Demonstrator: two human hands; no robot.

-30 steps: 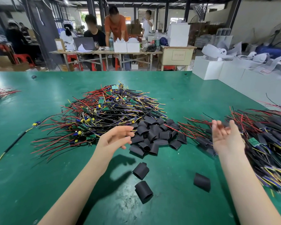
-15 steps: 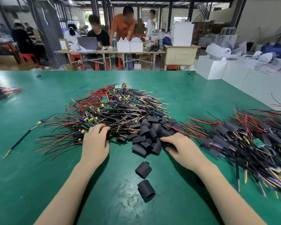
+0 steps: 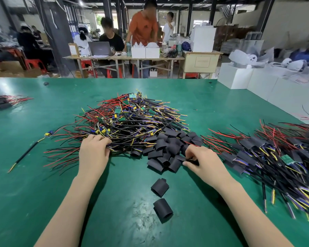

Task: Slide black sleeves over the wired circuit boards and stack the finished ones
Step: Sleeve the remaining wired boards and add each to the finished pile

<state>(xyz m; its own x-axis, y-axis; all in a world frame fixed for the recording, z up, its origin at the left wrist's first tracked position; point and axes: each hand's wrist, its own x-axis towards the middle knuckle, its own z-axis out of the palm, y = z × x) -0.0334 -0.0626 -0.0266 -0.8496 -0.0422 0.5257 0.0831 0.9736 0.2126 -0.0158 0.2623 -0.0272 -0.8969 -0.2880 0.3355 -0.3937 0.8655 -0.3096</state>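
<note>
Now I count two loose sleeves (image 3: 160,187) lying apart on the green table (image 3: 34,175) near me, one heap of black sleeves (image 3: 168,148), one tangle of bare wired boards (image 3: 132,120) behind it, and one finished stack (image 3: 275,157) at right. My left hand (image 3: 93,154) curls its fingers into the tangle's near wires; half a second ago it lay flatter there. My right hand (image 3: 202,161) pinches a sleeve (image 3: 192,160) at the heap's right edge, having only reached it before.

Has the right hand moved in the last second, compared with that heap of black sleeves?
Yes. The right hand came down and leftward from beside the finished stack to the sleeve heap, pinching a sleeve there.
</note>
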